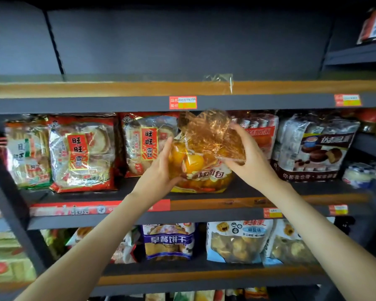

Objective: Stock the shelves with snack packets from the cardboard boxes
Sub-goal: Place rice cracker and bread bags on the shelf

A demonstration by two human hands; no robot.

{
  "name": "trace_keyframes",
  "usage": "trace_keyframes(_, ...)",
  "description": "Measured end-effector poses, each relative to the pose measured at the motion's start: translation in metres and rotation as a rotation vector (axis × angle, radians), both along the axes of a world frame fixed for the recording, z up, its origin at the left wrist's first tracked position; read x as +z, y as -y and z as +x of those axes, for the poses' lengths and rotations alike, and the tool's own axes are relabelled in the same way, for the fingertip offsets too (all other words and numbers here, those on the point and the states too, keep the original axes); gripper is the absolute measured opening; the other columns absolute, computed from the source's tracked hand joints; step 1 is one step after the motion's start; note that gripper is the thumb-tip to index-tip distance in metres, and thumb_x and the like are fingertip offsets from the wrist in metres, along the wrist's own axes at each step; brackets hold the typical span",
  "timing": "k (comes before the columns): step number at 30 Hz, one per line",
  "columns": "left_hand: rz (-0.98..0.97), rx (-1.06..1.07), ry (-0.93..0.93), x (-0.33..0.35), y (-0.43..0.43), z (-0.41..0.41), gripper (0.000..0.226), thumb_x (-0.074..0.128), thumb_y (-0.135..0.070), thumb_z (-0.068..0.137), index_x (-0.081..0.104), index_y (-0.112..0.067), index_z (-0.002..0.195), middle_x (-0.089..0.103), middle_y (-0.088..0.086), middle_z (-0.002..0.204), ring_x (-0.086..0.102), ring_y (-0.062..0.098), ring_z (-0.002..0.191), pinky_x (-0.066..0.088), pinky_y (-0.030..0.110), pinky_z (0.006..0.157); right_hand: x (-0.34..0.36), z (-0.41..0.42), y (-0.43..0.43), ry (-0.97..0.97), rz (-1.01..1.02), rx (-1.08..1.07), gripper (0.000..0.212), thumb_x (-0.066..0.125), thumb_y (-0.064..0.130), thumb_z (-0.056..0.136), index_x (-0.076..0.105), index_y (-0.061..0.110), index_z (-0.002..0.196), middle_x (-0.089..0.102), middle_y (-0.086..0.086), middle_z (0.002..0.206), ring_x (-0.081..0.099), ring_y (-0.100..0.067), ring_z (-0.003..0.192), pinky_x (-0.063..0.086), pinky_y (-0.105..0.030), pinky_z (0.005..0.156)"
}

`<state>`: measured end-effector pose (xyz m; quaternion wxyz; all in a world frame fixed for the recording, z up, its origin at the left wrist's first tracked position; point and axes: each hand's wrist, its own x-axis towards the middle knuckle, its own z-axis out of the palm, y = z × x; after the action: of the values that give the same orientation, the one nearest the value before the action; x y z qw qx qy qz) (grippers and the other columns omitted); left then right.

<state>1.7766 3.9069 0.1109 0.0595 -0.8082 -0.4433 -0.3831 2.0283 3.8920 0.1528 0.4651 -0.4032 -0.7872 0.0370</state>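
Orange cellophane front and centre: the bread packet (201, 168) stands on the middle shelf (226, 203), its crinkled top leaning toward your right. Your left hand (159, 170) grips its left side, thumb up along the wrapper, fingers curled round the front. Your right hand (251, 157) pinches the gathered top between thumb and fingers. Red rice-cracker packets (80, 153) stand just to the left, a brown cake packet (313, 148) to the right — and a blue biscuit packet (168, 241) sits on the lower shelf (204, 276). Up top, a clear wrapper (220, 82) lies on the upper shelf (96, 89).
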Motion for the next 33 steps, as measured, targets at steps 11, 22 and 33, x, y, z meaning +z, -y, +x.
trace_keyframes(11,-0.133,-0.037,0.024,-0.005,-0.031,-0.012,0.129,0.074,-0.028,0.082,-0.045,-0.053,0.125,0.049,0.021,0.139,0.057,0.035,0.116,0.051,0.045,0.093,-0.038,-0.033,-0.040,0.602,0.696,-0.397,0.094,0.073,0.047,0.078,0.016,0.030,0.151,0.026,-0.011,0.147,0.022,-0.037,0.137,0.009,-0.064,0.110)
trace_keyframes(22,-0.195,0.144,-0.162,0.014,-0.041,-0.023,0.121,0.065,-0.054,0.083,-0.045,-0.031,0.130,0.020,0.009,0.159,0.042,0.029,0.133,0.046,0.043,0.099,-0.033,-0.067,-0.067,0.739,0.393,-0.381,0.126,0.074,0.062,0.066,-0.013,0.034,0.151,-0.025,-0.008,0.157,-0.021,-0.035,0.144,0.001,-0.077,0.101)
trace_keyframes(33,-0.020,0.271,-0.597,0.016,-0.098,-0.060,0.104,0.001,-0.089,0.064,-0.050,-0.026,0.129,-0.004,0.003,0.161,-0.010,0.024,0.148,-0.005,0.051,0.119,-0.026,-0.074,-0.099,0.689,0.121,-0.476,0.128,0.068,0.072,0.066,-0.029,0.041,0.143,-0.032,0.008,0.153,-0.022,-0.023,0.144,-0.004,-0.070,0.107)
